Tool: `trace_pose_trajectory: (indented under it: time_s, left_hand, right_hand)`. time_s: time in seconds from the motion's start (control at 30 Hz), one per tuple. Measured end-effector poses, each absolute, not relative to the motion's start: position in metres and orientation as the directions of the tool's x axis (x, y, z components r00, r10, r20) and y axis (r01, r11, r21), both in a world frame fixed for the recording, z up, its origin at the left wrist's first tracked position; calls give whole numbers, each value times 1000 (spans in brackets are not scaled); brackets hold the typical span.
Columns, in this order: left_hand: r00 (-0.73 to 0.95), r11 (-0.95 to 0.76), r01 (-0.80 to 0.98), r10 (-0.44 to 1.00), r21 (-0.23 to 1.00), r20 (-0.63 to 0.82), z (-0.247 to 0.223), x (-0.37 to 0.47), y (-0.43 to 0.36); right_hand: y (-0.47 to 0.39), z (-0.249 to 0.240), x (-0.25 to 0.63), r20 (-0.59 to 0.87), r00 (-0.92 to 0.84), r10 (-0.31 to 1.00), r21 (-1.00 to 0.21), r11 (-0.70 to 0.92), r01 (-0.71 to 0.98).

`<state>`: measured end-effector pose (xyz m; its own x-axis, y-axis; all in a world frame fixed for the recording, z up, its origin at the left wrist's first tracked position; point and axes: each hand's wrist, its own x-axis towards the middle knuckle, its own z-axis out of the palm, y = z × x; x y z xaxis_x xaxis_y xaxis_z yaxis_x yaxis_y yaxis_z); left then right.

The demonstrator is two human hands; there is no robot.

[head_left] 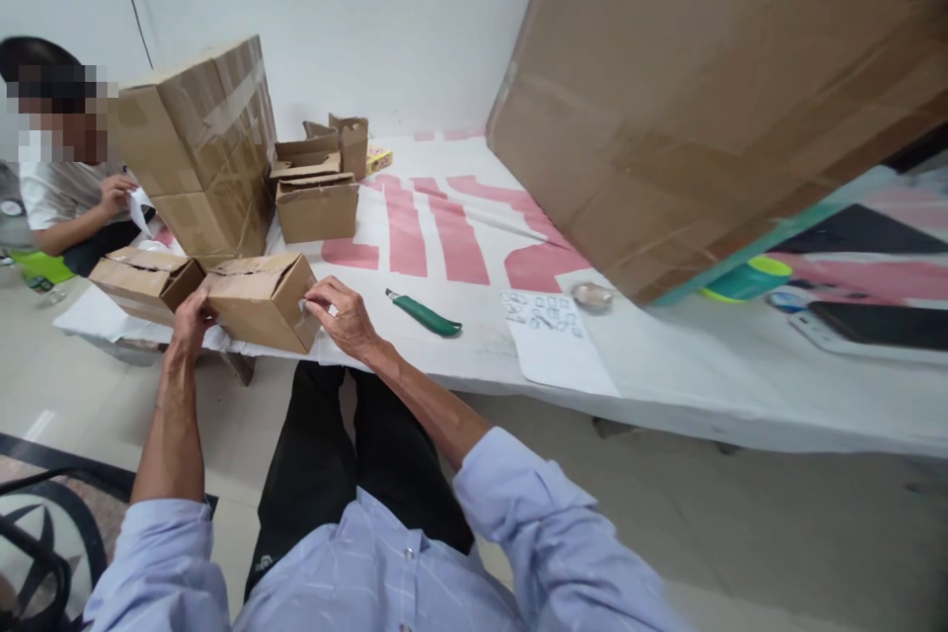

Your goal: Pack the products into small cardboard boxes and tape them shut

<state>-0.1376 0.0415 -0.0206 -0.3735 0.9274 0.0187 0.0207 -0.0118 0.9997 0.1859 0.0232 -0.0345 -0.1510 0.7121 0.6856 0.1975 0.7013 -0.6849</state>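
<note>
A small closed cardboard box stands at the table's near edge, its top flaps meeting at a seam. My left hand grips its left end, the fingers partly hidden between it and a second small cardboard box. At the right end, my right hand has its thumb and fingers pinched together on a small, pale, shiny bit that looks like clear tape. To the right of that hand a green utility knife lies on the table, blade end pointing left.
Stacked taped cartons rise behind the boxes, with open small boxes beside them. A large carton leans at right. A marked paper sheet, a tape roll and a phone lie on the table. Another person sits at left holding paper.
</note>
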Motion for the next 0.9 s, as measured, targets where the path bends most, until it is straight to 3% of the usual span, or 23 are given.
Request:
trace_pose_trajectory:
  time_s: [0.2, 0.9]
  left_hand:
    - [-388, -7, -17, 922, 1000, 0, -19, -136, 42]
    - [-395, -21, -67, 919, 998, -7, -16, -135, 42]
  right_hand:
    - [25, -31, 184, 743, -167, 648, -614, 760, 213]
    - [27, -31, 180, 756, -210, 620, -584, 784, 211]
